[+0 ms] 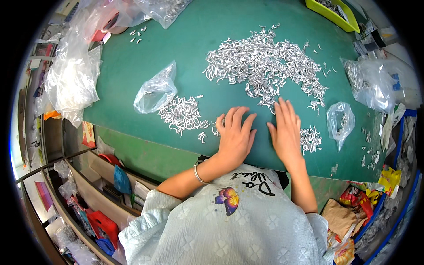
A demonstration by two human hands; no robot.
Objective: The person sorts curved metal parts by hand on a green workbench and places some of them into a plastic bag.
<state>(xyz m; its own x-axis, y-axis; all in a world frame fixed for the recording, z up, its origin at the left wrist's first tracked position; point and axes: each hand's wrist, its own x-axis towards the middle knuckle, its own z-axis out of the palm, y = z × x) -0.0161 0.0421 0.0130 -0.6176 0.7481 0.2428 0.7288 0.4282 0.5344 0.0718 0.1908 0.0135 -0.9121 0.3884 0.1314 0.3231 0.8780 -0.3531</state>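
A wide pile of small silvery curved metal pieces (260,59) lies on the green tabletop (190,53). My right hand (286,132) rests with its fingers stretched out, tips at the pile's near edge. A small heap of the same pieces (311,140) sits beside its outer side. My left hand (235,139) is palm down with fingers spread and slightly bent, touching the table; a few pieces show by its outer finger. Left of it lies another small heap (181,114), next to a clear plastic bag (154,95). Neither hand visibly holds anything; what lies under the palms is hidden.
A clear bag with some pieces (341,123) lies at the right, and a larger filled bag (369,81) behind it. A yellow tray (333,13) stands at the back right. Plastic bags (73,75) cover the left edge. Shelving (110,190) is below left.
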